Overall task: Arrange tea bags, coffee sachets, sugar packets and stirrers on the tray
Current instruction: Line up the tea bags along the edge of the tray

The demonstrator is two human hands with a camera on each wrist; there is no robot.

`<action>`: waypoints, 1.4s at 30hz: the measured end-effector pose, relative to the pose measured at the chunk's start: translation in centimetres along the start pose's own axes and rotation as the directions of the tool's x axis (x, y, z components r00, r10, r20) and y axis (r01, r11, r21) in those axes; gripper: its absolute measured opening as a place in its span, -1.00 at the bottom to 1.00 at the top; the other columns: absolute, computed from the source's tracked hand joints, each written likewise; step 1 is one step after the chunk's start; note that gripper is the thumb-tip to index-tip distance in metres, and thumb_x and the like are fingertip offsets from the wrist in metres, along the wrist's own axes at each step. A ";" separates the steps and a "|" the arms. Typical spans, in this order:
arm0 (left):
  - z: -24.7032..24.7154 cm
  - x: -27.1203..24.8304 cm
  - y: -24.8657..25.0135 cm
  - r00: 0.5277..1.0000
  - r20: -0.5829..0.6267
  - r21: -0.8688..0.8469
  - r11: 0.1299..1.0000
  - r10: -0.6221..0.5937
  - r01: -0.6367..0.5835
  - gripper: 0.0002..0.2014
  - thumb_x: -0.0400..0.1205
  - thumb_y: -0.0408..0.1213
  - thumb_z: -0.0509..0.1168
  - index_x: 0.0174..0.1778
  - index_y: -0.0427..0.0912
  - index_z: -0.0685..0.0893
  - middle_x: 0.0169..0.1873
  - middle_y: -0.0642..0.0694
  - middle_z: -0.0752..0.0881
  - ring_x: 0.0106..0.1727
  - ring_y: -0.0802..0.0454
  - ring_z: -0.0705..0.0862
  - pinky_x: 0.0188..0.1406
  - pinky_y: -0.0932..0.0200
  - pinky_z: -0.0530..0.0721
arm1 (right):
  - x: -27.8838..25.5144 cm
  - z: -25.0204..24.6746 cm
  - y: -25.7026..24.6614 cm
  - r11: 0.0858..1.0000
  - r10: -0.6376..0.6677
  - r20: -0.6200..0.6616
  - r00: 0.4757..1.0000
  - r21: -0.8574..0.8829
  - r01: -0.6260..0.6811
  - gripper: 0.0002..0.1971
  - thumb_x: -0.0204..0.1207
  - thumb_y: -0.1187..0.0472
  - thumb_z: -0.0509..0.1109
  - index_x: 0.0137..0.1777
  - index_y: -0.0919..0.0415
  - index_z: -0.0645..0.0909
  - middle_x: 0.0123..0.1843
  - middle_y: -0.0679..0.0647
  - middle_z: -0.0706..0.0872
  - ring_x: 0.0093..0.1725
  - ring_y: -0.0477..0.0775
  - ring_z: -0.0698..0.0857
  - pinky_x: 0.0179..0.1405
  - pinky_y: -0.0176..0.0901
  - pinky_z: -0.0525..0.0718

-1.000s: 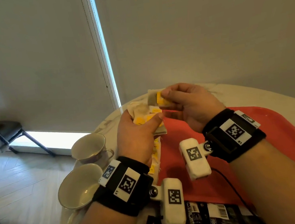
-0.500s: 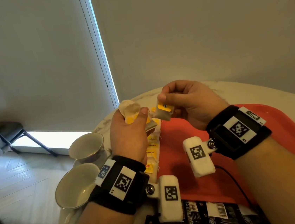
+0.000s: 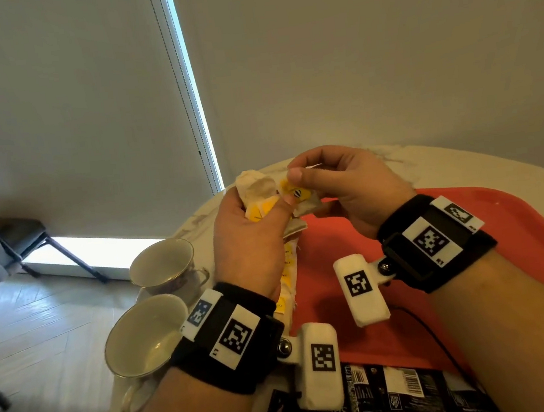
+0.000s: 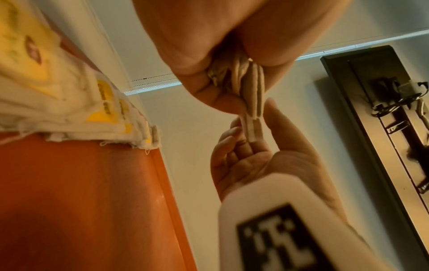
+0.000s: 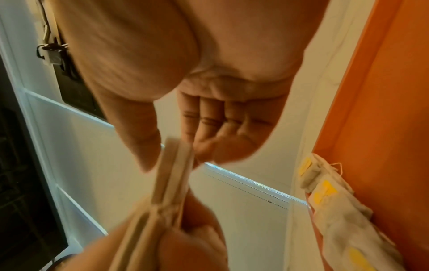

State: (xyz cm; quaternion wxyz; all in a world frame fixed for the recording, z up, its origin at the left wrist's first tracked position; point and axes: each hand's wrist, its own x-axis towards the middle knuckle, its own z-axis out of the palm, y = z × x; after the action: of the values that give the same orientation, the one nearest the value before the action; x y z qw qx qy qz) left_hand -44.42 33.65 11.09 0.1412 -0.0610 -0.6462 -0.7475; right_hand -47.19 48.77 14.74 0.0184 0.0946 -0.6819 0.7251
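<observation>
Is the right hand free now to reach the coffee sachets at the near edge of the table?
Probably not yet. The right hand pinches a tea bag that the left hand also grips. The coffee sachets lie uncovered beneath the wrists.

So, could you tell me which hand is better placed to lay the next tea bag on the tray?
Probably the right hand: it pinches one tea bag above the red tray; the left hand grips the stack.
</observation>
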 end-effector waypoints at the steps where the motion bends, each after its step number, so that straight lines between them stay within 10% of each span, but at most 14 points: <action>1: -0.1 0.1 -0.1 1.000 -0.029 0.022 1.000 0.001 -0.001 -0.82 0.64 -0.21 0.57 0.10 0.01 0.76 -0.04 -0.07 0.90 0.01 -0.11 0.90 0.10 -0.27 0.86 | -0.1 -0.2 -0.1 1.000 0.022 0.023 1.000 -0.012 -0.022 -0.83 0.51 0.35 0.57 0.06 0.19 0.75 -0.13 0.19 0.82 -0.24 0.09 0.77 -0.39 -0.16 0.70; 5: -0.3 0.3 0.0 0.990 -0.139 0.045 0.999 -0.020 0.026 -0.79 0.48 0.01 0.56 -0.01 0.17 0.74 -0.08 -0.05 0.88 -0.01 -0.14 0.89 0.11 -0.35 0.83 | -0.2 -0.5 -0.5 0.999 0.035 0.021 0.999 0.002 -0.035 -0.68 0.48 0.52 0.52 0.17 0.25 0.68 -0.16 0.23 0.82 -0.21 0.15 0.80 -0.34 -0.07 0.75; 12: -0.5 0.2 0.3 0.984 -0.179 0.101 0.995 0.012 0.006 -0.88 0.67 -0.16 0.51 0.04 0.04 0.69 -0.18 0.01 0.81 -0.10 0.03 0.83 0.11 -0.18 0.85 | 2.4 -1.3 1.9 0.987 0.151 -0.306 0.940 0.100 -0.126 -0.63 0.41 0.49 0.61 0.02 0.17 0.52 -0.01 0.40 0.82 -0.17 0.29 0.81 -0.35 -0.04 0.75; 21: -0.7 0.5 0.4 0.979 -0.206 0.093 0.996 0.008 0.012 -0.87 0.66 -0.18 0.49 0.05 -0.04 0.69 -0.13 -0.09 0.81 -0.06 -0.10 0.83 0.10 -0.26 0.83 | 4.4 -0.1 5.7 0.894 0.345 -0.265 0.901 -0.199 -0.401 -0.85 0.38 0.46 0.65 -0.17 0.34 0.72 -0.29 0.24 0.78 -0.24 0.25 0.80 0.04 0.28 0.84; 27: -0.7 0.5 0.4 0.982 -0.191 0.097 0.995 0.001 0.018 -0.87 0.69 -0.16 0.48 0.10 0.00 0.69 -0.11 0.00 0.81 -0.10 0.10 0.81 -0.11 0.18 0.75 | 5.2 1.0 6.4 0.863 0.327 -0.264 0.907 -0.307 -0.401 -0.88 0.36 0.37 0.69 -0.23 0.28 0.78 -0.14 0.29 0.86 -0.04 0.32 0.86 0.09 0.31 0.83; 33: -0.6 0.3 0.4 0.986 -0.163 0.086 0.996 -0.020 0.034 -0.89 0.70 -0.15 0.48 0.04 0.07 0.67 -0.10 0.00 0.82 -0.08 0.07 0.82 -0.06 0.11 0.79 | 5.5 1.1 5.9 0.773 0.348 -0.259 0.901 -0.465 -0.432 -0.87 0.43 0.22 0.68 -0.12 0.23 0.81 -0.09 0.20 0.87 0.00 0.23 0.86 0.18 0.17 0.81; 38: -0.2 0.0 0.4 0.988 -0.134 -0.015 0.997 -0.083 0.082 -0.84 0.61 -0.15 0.55 0.04 0.04 0.73 -0.09 -0.04 0.87 -0.04 -0.06 0.88 0.08 -0.22 0.86 | 3.5 0.7 3.3 0.926 0.260 -0.222 0.940 -0.218 -0.308 -0.78 0.54 0.05 0.59 -0.11 0.23 0.78 -0.27 0.11 0.78 -0.27 0.10 0.71 -0.32 -0.05 0.69; 42: 0.0 -0.2 0.7 0.991 -0.097 -0.119 0.990 -0.091 0.079 -0.81 0.58 -0.24 0.60 0.06 -0.05 0.77 -0.04 -0.16 0.89 0.01 -0.21 0.89 0.13 -0.37 0.84 | -0.5 0.8 -1.1 0.964 0.250 -0.036 0.968 -0.087 -0.252 -0.78 0.57 0.05 0.56 -0.02 0.22 0.75 -0.23 0.07 0.73 -0.35 -0.02 0.66 -0.35 -0.17 0.60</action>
State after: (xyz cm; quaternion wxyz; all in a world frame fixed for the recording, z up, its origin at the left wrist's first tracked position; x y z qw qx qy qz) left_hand -44.00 33.63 11.72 0.1381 -0.0031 -0.5959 -0.7911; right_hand -46.38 48.06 15.81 -0.0612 -0.0024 -0.7203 0.6910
